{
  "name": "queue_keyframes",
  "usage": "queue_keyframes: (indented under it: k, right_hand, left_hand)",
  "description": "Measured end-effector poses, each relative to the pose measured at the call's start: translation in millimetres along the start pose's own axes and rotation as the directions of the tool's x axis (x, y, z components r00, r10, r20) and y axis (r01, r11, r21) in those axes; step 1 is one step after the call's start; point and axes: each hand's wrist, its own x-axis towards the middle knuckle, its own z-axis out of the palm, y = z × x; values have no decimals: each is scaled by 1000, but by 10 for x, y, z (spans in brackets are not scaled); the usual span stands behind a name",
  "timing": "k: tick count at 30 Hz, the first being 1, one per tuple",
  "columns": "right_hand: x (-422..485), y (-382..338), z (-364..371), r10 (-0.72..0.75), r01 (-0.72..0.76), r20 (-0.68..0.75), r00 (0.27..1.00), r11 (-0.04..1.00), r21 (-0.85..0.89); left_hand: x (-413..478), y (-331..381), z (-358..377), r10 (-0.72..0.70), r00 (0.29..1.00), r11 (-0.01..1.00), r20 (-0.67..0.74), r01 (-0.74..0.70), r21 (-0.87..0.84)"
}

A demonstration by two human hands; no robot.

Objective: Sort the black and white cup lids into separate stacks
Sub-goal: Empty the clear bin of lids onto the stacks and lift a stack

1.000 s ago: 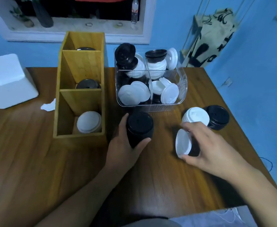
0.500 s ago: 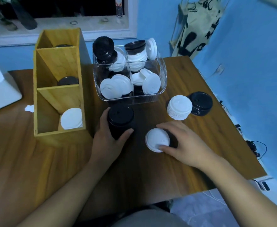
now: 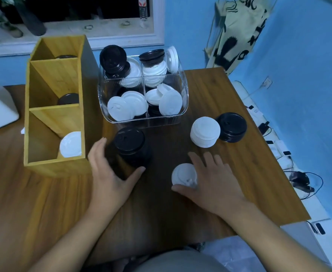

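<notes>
Head view: our left hand (image 3: 110,179) wraps around the tall black lid stack (image 3: 129,148) just near of the clear bin (image 3: 155,121) of mixed lids, while our right hand (image 3: 214,181) rests straight, spread fingers on a single white lid (image 3: 182,173), with the white stack (image 3: 205,132) and short black stack (image 3: 232,127) touching farther right.

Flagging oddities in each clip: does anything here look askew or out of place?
Yes. In the clear bin black and white lids lie jumbled; a black stack leans at its back-left corner. One loose white lid lies partly under the right hand, apart from the white stack.
</notes>
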Motion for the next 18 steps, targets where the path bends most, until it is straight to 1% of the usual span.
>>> queue_keyframes:
  k: [2, 4, 5, 6, 8, 10, 11, 13, 15, 16, 18]
  right_hand:
    - [-18, 129, -43, -174, 160, 75, 982, 974, 158]
    - [13, 224, -96, -348, 306, 149, 926, 920, 246]
    - [29, 251, -120, -381, 333, 181, 907, 909, 250]
    - [38, 269, -136, -377, 331, 198, 905, 915, 228]
    - [42, 319, -163, -283, 263, 167, 945, 956, 132]
    - [28, 410, -196, -155, 150, 117, 981, 987, 49]
    - [17, 461, -202, -147, 142, 95, 984, 988, 61]
    - [-4, 548, -187, -237, 220, 102, 966, 963, 155]
    - [-10, 618, -149, -342, 314, 141, 929, 930, 191]
    - [-7, 653, -137, -357, 328, 144, 923, 925, 191]
    - [-9, 729, -136, -313, 284, 129, 941, 937, 203]
  left_hand:
    - [-141, 40, -5, 131, 989, 990, -70, -127, 59]
    - [-290, 125, 0, 226, 972, 970, -57, -220, 102]
    - [-354, 180, 14, 263, 965, 959, -15, -259, 112]
    - [-402, 237, 42, 294, 955, 948, 43, -297, 114]
    - [-425, 368, 150, 324, 930, 939, 174, -338, 57]
    - [-346, 502, 309, 308, 911, 949, 275, -314, -23]
    - [-284, 569, 399, 286, 907, 957, 311, -285, -49]
    - [-138, 689, 595, 242, 904, 970, 352, -226, -85]
    - [15, 805, 801, 205, 912, 978, 355, -176, -113]
    - [99, 854, 901, 172, 920, 983, 353, -139, -118]
    - [280, 934, 1097, 99, 929, 992, 358, -65, -107]
